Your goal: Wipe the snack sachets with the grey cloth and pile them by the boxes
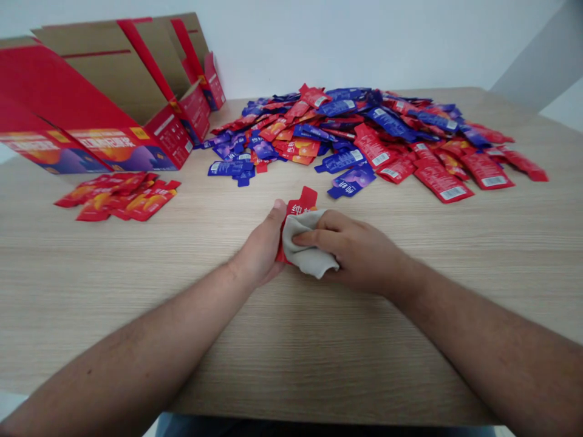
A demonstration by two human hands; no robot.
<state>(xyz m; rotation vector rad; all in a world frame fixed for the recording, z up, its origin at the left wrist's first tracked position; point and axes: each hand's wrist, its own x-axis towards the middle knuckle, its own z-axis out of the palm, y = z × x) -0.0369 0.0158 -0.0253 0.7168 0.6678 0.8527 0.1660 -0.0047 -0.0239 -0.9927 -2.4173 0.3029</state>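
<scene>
My left hand (263,247) is closed on a red sachet (306,199) with a narrow spout-shaped top and white printing. In my right hand (364,252) is a light grey cloth (310,246), bunched under the fingers and pressed against the front of that sachet. The cloth covers most of the sachet's middle, and its lower part is largely hidden. Both hands are above the table (291,346), near the middle of the view. Beyond them lies a loose purple sachet (351,181) at the near edge of a large heap.
A mixed heap of red and purple sachets (337,121) spreads along the back of the table by the wall. To the left lies a smaller group of red sachets (122,195). Behind it stand open red cardboard boxes (175,136) with brown insides.
</scene>
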